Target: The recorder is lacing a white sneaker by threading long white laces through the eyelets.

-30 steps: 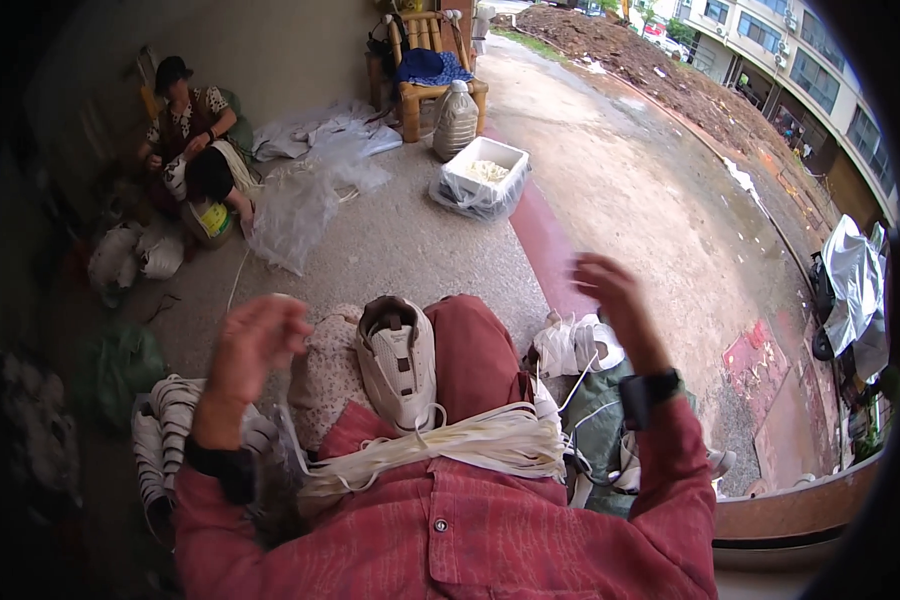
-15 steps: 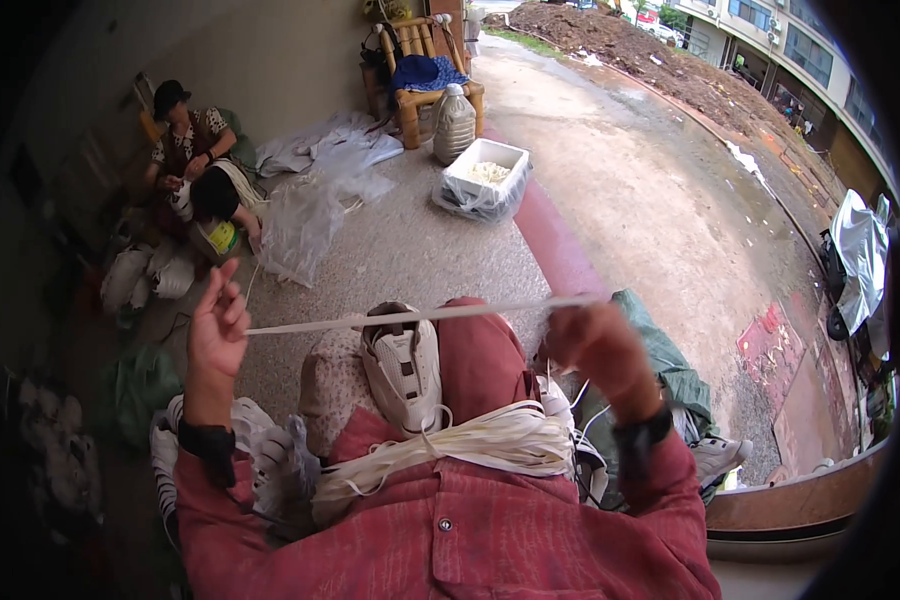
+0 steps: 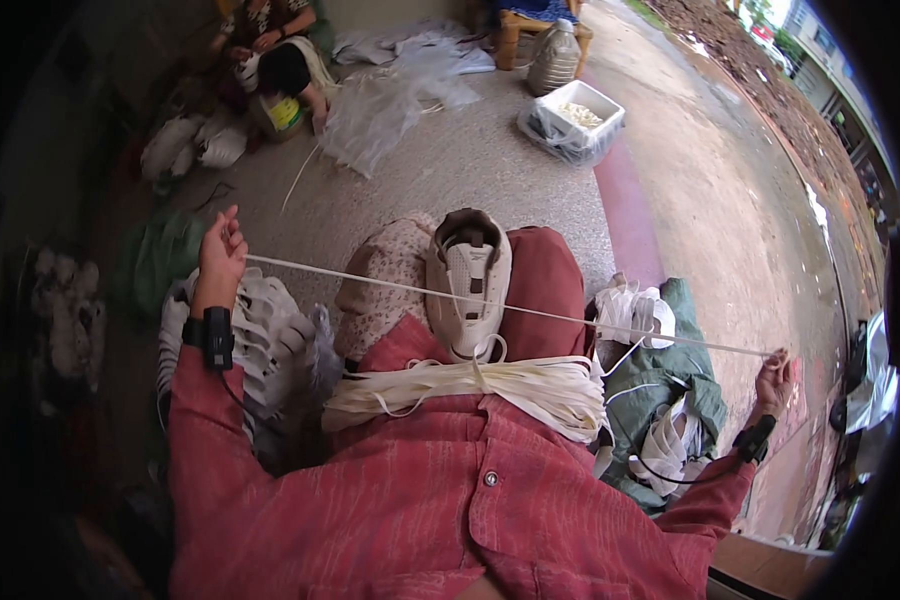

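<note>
A pale shoelace [image 3: 390,284] is stretched almost straight across in front of me, slanting down to the right. My left hand [image 3: 220,255] pinches it at the left, fingers curled. Far out at the right, my right hand [image 3: 774,384] grips the lace with closed fingers. Behind the lace a white and beige sneaker [image 3: 482,318] rests between my knees, its opening away from me and no lacing seen across its tongue. Over my lap lies a thick bundle of cream laces [image 3: 530,402], with a loop sticking up near the sneaker's toe.
White shoe uppers [image 3: 260,350] are heaped at my left, and others [image 3: 670,440] lie with a green sack [image 3: 705,385] at my right. Ahead stands a white foam box [image 3: 610,110] beside a large plastic jug [image 3: 555,62]. A seated person [image 3: 280,65] handles a shoe near plastic sheeting.
My right hand has swung far outward to the right and down, so a longer stretch of lace spans between my hands. The view has tilted down toward my lap.
</note>
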`<state>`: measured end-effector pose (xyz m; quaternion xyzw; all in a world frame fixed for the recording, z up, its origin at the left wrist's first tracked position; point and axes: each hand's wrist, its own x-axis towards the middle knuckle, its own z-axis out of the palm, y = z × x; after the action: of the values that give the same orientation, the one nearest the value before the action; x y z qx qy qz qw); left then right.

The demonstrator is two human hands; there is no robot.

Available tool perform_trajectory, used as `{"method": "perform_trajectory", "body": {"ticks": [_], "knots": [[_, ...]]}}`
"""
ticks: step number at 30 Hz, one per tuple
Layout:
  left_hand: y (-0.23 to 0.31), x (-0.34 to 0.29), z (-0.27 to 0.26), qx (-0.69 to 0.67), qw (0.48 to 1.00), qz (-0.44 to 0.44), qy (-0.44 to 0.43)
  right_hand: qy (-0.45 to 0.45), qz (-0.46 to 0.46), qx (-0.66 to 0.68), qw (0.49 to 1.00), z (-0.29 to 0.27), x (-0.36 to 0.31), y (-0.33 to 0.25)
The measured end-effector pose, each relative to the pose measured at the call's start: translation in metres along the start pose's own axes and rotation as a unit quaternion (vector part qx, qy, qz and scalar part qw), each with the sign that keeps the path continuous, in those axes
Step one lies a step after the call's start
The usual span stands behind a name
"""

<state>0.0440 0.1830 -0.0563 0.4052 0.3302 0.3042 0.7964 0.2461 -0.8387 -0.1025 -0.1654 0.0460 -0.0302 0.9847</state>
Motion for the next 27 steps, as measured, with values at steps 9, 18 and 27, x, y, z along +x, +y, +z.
{"method": "perform_trajectory", "body": {"ticks": [9,18,27], "knots": [[-0.011,-0.034,0.069,0.098,0.994,0.055,-0.01,0.191,-0.216,-0.25,0.924,0.002,0.085,0.014],[-0.162,-0.118,0.201,0.328,0.877,0.167,-0.309,-0.255,0.063,-0.537,0.802,0.17,-0.008,0.464],[-0.216,-0.094,0.216,0.441,0.833,0.179,-0.28,-0.422,-0.023,-0.749,0.51,0.197,-0.024,0.578]]}}
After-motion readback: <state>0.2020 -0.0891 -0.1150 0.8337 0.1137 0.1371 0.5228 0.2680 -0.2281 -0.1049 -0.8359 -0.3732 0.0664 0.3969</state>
